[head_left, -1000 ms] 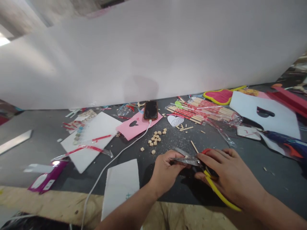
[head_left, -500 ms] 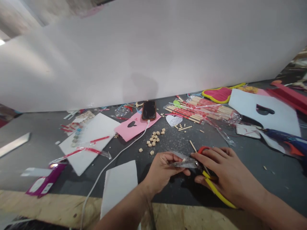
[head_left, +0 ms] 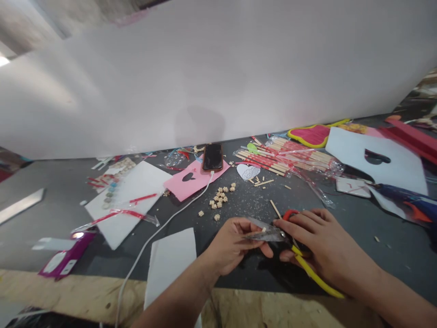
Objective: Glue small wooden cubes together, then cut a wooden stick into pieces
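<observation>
My right hand is closed round the red and yellow handles of a pair of scissors, whose blades point left. A thin wooden stick sticks up beside its fingers. At the blades, my left hand pinches a small pale wooden piece; its fingertips are partly behind the metal. Several small bundled wooden pieces lie on the dark table beyond my left hand, near a white paper heart and short stick bits.
A phone with a white cable rests on pink paper. Wrapped chopsticks lie behind the hands. A blue glue gun is at the right, white sheets at the left, and a purple packet further left.
The scissors' yellow handle has swung slightly down and right. Both hands have shifted very slightly right, with their grips kept.
</observation>
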{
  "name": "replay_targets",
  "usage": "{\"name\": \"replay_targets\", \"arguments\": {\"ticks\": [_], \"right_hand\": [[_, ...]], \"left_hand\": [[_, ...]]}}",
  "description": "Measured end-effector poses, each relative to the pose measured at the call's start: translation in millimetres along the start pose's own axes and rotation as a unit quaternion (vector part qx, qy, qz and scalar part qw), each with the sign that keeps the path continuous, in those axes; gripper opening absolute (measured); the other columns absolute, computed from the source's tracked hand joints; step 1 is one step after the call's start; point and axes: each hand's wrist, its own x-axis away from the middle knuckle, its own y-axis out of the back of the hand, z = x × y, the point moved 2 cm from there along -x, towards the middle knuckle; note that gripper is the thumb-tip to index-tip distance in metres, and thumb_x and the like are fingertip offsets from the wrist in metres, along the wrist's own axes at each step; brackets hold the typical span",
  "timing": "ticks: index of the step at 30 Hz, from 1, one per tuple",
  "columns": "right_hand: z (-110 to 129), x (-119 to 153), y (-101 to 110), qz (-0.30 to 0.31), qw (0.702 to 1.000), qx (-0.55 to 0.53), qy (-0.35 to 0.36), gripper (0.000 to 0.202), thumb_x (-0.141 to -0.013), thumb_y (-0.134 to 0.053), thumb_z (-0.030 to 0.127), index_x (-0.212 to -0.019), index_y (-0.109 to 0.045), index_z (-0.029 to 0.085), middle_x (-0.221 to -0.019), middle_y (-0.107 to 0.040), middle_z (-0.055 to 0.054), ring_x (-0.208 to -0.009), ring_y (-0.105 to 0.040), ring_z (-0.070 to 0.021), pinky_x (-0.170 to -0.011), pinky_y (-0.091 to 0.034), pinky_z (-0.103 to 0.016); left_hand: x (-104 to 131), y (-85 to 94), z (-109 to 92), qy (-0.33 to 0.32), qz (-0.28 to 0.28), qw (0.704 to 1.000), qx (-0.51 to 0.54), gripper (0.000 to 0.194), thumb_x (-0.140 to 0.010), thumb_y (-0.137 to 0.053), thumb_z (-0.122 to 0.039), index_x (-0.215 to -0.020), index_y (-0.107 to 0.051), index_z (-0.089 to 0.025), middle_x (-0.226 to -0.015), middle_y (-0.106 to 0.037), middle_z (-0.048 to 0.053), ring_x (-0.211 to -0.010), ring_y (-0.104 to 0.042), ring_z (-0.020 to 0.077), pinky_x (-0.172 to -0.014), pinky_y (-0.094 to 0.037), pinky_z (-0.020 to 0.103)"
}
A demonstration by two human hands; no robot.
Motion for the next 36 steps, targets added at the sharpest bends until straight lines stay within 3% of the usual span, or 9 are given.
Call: {"name": "replay_targets", "arguments": {"ticks": [9,18,24,31,36], "right_hand": [[4.6,-1.8,4.6,-0.01,1.0,0.009,-0.02,0.034,-0.085,-0.045,0.048,-0.101,-0.06,0.022,-0.088,-0.068,-0.006,-0.073,-0.06,-0.0187,-0.07,-0.031,-0.035],[1.7,-1.2,0.3,0.019,0.999,0.024,-0.035,0.037,-0.082,-0.049,0.051,-0.106,-0.058,0.024,-0.095,-0.067,-0.006,-0.08,-0.059,-0.0207,-0.072,-0.032,-0.037],[1.3,-0.3,-0.7,0.03,0.999,0.009,-0.037,0.056,-0.075,-0.05,0.062,-0.116,-0.053,0.024,-0.102,-0.064,-0.008,-0.091,-0.054,-0.0248,-0.075,-0.034,-0.039],[2.7,0.0,1.1,0.028,0.999,-0.032,-0.031,0.059,-0.069,-0.055,0.063,-0.114,-0.055,0.024,-0.105,-0.063,-0.01,-0.095,-0.051,-0.0267,-0.075,-0.036,-0.04],[0.5,1.0,-1.6,0.026,0.999,-0.028,-0.033,0.062,-0.069,-0.055,0.063,-0.117,-0.054,0.025,-0.107,-0.062,-0.01,-0.096,-0.051,-0.0274,-0.076,-0.037,-0.041]], "left_hand": [[-1.0,-1.6,0.1,-0.027,-0.042,0.999,0.013,0.024,-0.057,-0.079,-0.022,-0.069,-0.061,-0.011,-0.06,-0.068,0.003,-0.058,-0.063,0.0123,-0.061,-0.042,0.02],[-1.2,1.6,1.9,-0.081,-0.087,0.992,-0.053,0.016,-0.062,-0.075,-0.023,-0.068,-0.064,-0.012,-0.063,-0.067,0.002,-0.058,-0.063,0.0123,-0.061,-0.042,0.021],[0.3,5.9,-0.6,-0.092,-0.069,0.986,-0.118,0.017,-0.065,-0.073,-0.026,-0.065,-0.066,-0.011,-0.06,-0.068,0.005,-0.058,-0.058,0.0127,-0.062,-0.04,0.023],[2.4,1.7,1.3,-0.057,-0.005,0.998,-0.022,0.028,-0.059,-0.077,-0.036,-0.061,-0.064,-0.011,-0.053,-0.065,0.004,-0.051,-0.056,0.0127,-0.061,-0.039,0.024],[2.9,0.0,1.7,-0.053,-0.01,0.998,-0.01,0.029,-0.06,-0.077,-0.036,-0.056,-0.061,-0.012,-0.053,-0.065,0.005,-0.053,-0.055,0.0128,-0.062,-0.039,0.024]]}}
